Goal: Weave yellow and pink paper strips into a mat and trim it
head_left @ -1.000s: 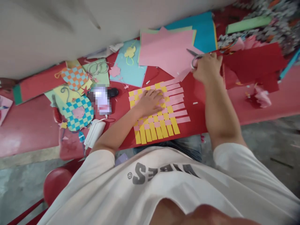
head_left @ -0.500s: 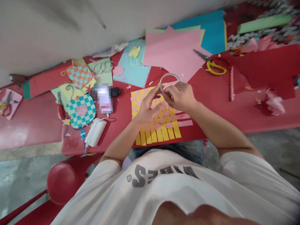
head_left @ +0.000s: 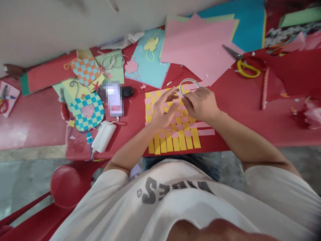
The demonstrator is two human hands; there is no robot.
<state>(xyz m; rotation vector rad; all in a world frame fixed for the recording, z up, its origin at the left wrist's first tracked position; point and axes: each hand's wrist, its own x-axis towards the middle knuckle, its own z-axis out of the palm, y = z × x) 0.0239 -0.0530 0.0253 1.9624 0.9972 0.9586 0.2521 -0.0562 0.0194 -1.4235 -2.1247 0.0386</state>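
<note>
right hand [head_left: 200, 104] pinches a thin white tape ring [head_left: 188, 79] over a yellow-and-pink woven paper mat [head_left: 175, 139]; left hand [head_left: 163, 112], fingers apart, meets its rim. steadying the ring should help.

We see soft, even light on the red counter [head_left: 238, 110], bright enough for clear colours, without glare. Only a faint shadow lies under the left hand [head_left: 163, 112] and right hand [head_left: 200, 104]. The wall [head_left: 50, 26] at the top looks pale and smeared. Edges bend outward; the white shirt [head_left: 175, 207] below is blurred, the phone [head_left: 114, 99] is pixelated.
</note>
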